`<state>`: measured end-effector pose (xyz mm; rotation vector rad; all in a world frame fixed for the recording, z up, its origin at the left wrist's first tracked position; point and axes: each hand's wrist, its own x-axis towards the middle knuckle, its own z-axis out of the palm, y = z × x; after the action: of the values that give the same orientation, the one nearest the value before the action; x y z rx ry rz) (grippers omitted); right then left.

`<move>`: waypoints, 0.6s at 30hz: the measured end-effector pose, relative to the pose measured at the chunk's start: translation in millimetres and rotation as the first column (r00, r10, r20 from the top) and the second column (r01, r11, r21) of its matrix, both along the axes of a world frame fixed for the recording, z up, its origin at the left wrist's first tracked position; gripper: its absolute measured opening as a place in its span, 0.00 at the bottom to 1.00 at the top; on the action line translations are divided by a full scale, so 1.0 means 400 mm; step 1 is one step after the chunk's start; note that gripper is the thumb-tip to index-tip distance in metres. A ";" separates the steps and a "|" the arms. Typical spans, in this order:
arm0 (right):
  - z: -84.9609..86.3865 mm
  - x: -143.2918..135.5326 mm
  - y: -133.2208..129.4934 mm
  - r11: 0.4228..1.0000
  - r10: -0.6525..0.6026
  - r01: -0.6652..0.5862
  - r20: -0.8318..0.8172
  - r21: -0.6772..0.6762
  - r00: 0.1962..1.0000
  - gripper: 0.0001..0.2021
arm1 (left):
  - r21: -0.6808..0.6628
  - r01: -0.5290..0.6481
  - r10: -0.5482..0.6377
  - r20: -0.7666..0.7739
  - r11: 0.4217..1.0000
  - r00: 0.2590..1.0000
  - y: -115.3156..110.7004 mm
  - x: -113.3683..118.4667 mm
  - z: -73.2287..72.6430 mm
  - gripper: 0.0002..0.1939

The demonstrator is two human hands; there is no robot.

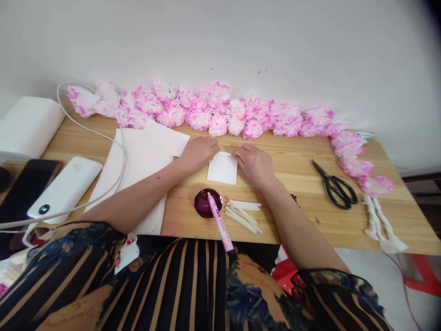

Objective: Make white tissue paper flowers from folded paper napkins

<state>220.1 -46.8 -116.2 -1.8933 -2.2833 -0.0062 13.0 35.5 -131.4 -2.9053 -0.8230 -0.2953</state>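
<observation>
A small square of white paper (222, 171) lies on the wooden table in front of me. Its far edge looks folded or rolled into a narrow strip. My left hand (200, 152) has its fingers closed at the far left corner of the paper. At the far right corner, my right hand (253, 162) pinches the same edge. Nearer to me sits a dark purple dish (200, 208), with a pink marker pen (219, 223) resting over it, tip on the dish. Several thin white sticks (243, 216) lie just right of the dish.
Pink-and-white paper flowers (217, 110) line the table's back and right side, ending in twisted white strips (377, 220). Black scissors (336, 186) lie at right. White paper sheets (138, 147), a power bank (65, 188) with a cable, a phone (29, 184) and a white pack (32, 124) are left.
</observation>
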 end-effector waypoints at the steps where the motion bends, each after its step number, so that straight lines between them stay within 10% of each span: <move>1: 0.001 0.001 -0.001 1.000 0.007 -0.007 0.009 -0.001 1.000 0.16 | 0.013 0.012 -0.012 -0.012 1.000 1.000 -0.001 -0.001 0.002 0.12; 18: 0.005 0.009 -0.006 0.997 0.055 -0.054 0.016 -0.048 0.998 0.15 | -0.201 -0.006 0.017 0.053 0.980 0.998 0.009 -0.014 0.027 0.13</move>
<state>223.7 -49.1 -114.3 -1.8602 -2.3662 0.0387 7.5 39.1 -120.6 -3.0904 -0.9285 -0.3090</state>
